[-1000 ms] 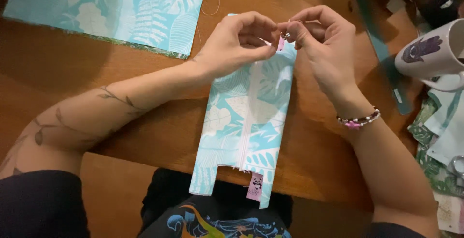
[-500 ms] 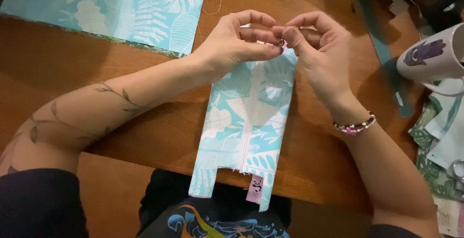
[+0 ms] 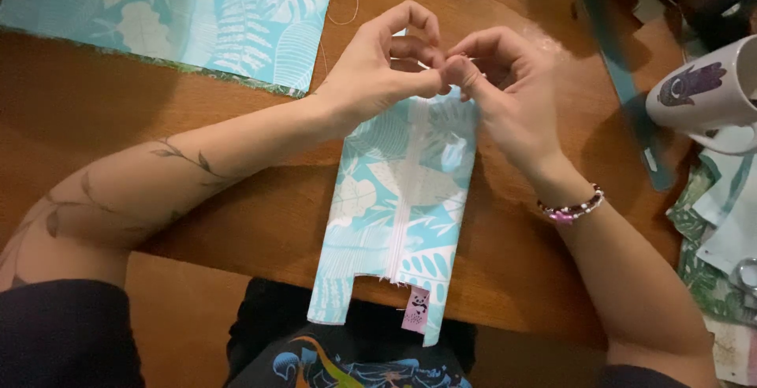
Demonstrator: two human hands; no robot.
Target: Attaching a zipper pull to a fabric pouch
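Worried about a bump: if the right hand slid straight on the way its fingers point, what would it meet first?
Its fingers point left, so the right hand would probably meet the left hand first; their fingertips already look pinched together over the leaf-print fabric piece.

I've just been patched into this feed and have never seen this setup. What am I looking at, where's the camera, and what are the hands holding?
No machine here: a person's two bare hands, filmed from a camera on their head looking down. The left hand and right hand pinch together at the top edge of a narrow light-blue leaf-print fabric piece with a white zipper down its middle, lying on a brown wooden table. A larger sheet of the same fabric lies beyond, a white mug on the right.
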